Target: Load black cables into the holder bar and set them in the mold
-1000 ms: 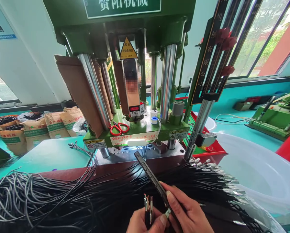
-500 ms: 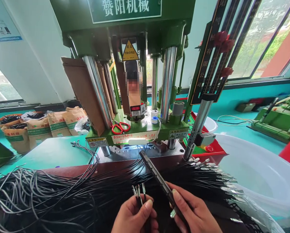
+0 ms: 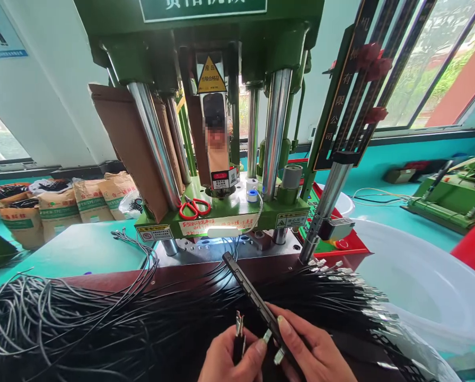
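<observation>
The green press [image 3: 221, 132] is towering ahead, and one great heap of black cables [image 3: 102, 329] is sprawling across the bench below it. One long black strip [image 3: 253, 294] is slanting up from the right hand [image 3: 313, 353], fingers [image 3: 287, 326] curling closed along its lower end. The left hand [image 3: 229, 361] is pinching a small bunch of cable ends [image 3: 239, 323], thumb [image 3: 257, 353] pressing tight; I'm counting two or three metal tips poking up just beside the strip.

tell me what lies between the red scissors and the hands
In the head view, between the red scissors and the hands: the machine's bolted steel plate, then black cables.
</observation>
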Motion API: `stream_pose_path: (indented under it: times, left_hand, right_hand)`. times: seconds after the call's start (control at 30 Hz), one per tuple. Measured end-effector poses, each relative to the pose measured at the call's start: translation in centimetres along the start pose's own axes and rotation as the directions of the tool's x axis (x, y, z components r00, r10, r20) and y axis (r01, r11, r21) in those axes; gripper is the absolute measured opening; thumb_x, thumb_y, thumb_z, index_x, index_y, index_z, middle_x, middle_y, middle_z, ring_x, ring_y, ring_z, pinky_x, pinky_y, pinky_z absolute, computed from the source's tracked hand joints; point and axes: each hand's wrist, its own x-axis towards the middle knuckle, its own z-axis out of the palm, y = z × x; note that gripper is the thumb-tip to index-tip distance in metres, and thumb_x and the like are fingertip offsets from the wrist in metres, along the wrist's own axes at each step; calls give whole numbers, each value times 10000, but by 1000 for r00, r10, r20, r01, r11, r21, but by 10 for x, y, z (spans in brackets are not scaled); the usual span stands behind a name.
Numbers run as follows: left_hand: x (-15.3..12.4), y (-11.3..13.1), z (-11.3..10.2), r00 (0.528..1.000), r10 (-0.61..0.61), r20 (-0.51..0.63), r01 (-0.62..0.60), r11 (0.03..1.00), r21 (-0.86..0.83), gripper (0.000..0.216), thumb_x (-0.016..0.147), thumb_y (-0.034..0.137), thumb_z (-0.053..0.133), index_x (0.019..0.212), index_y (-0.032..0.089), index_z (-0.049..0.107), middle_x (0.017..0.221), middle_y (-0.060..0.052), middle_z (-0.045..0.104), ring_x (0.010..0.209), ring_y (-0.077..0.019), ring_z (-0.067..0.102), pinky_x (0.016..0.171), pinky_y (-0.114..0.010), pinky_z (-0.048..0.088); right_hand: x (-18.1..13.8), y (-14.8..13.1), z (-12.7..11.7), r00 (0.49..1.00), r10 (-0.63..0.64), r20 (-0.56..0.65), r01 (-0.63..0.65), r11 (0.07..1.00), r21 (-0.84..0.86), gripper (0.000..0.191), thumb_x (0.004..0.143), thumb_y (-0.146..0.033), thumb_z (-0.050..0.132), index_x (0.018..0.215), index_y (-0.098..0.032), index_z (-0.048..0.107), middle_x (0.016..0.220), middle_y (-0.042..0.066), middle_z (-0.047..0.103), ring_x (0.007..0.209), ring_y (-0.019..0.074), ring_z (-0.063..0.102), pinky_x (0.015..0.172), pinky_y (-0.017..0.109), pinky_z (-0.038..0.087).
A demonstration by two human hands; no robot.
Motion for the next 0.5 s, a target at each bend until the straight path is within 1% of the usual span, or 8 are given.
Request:
stream_pose_path:
  times: [0.13,0.2,0.27,0.33,0.37,0.4,0.43,0.5]
  left_hand:
    - [1,-1,0,1000,-5,23,6,1000,-22,589,686,708,597,756,132,498,505,0,462,440,-66,363,468,-204,280]
    - [1,0,0,1000,-13,27,13,1000,-11,506,723,626,608,757,133,498,501,-1,463,438,-69,365,465,-204,276]
    - [0,2,0,999,-22,27,22,1000,20,417,760,537,595,744,131,503,507,-11,474,448,-75,383,474,-204,284]
    - [0,4,0,999,-24,30,22,999,37,359,781,480,571,737,129,505,516,-17,482,456,-77,390,479,-205,290]
    - [0,4,0,999,-21,34,20,999,35,345,786,467,560,731,131,500,516,-13,479,455,-76,383,478,-205,289]
    - [1,4,1,999,-18,38,17,999,28,338,789,462,550,729,134,494,511,-8,470,451,-74,371,473,-205,285]
    - [1,3,1,999,-18,41,17,1000,15,331,787,458,548,729,137,488,505,0,461,447,-71,359,467,-205,279]
    - [3,1,1,999,-20,37,20,1000,-5,322,781,452,550,728,144,474,496,9,448,438,-69,349,457,-203,271]
  right_hand:
    - [0,0,0,1000,-12,-20,12,1000,-9,674,848,-630,509,1305,-138,570,540,21,495,379,62,340,334,165,254]
    - [0,-2,-1,999,-31,-21,30,999,-41,652,845,-624,517,1277,-143,597,533,25,495,394,79,385,341,168,299]
    - [1,-5,-2,996,-81,-27,79,993,-84,605,846,-602,532,1228,-146,638,583,52,538,511,128,513,426,187,419]
    - [1,-8,-3,989,-139,-40,134,984,-116,554,851,-579,540,1187,-157,668,751,96,612,720,183,599,577,224,508]
    - [1,-8,-3,987,-153,-41,147,981,-125,540,856,-572,536,1183,-165,672,841,110,628,791,199,607,617,234,520]
    - [1,-8,-3,987,-158,-39,152,980,-132,534,860,-568,530,1187,-170,670,911,118,631,823,205,607,621,235,521]
    - [1,-8,-3,987,-158,-41,151,979,-138,532,866,-565,521,1195,-174,666,950,121,629,827,204,606,600,228,514]
    - [0,-5,-1,985,-162,-56,153,977,-149,520,880,-551,507,1215,-181,653,946,117,625,813,194,601,538,202,482]
